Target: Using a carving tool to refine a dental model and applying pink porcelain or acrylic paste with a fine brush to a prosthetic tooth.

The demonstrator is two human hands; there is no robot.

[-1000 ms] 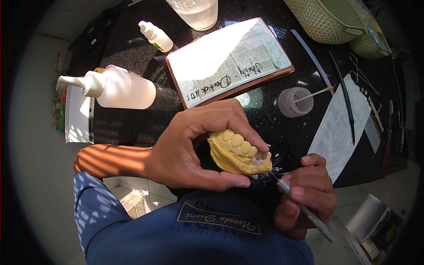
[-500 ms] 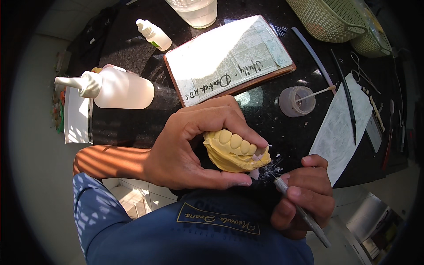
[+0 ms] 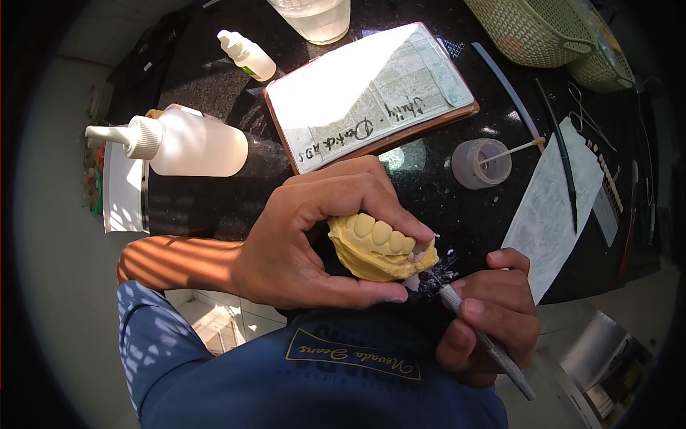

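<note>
1. The left hand (image 3: pixel 300 250) curls closed around a yellow dental cast (image 3: pixel 375 247), thumb beneath, fingers over its teeth, above the black counter's (image 3: pixel 214 207) near edge.
2. The right hand (image 3: pixel 493 322) grips a thin metal tool (image 3: pixel 482 339) in a tight fist, its tip touching the cast's right end.

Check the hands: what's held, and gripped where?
Left hand grips the yellow dental cast around its base and back. Right hand holds a thin metal tool mid-shaft, pen-style, tip at the cast.

Left hand (image 3: pixel 300 250) curled shut; right hand (image 3: pixel 489 322) fisted.
</note>
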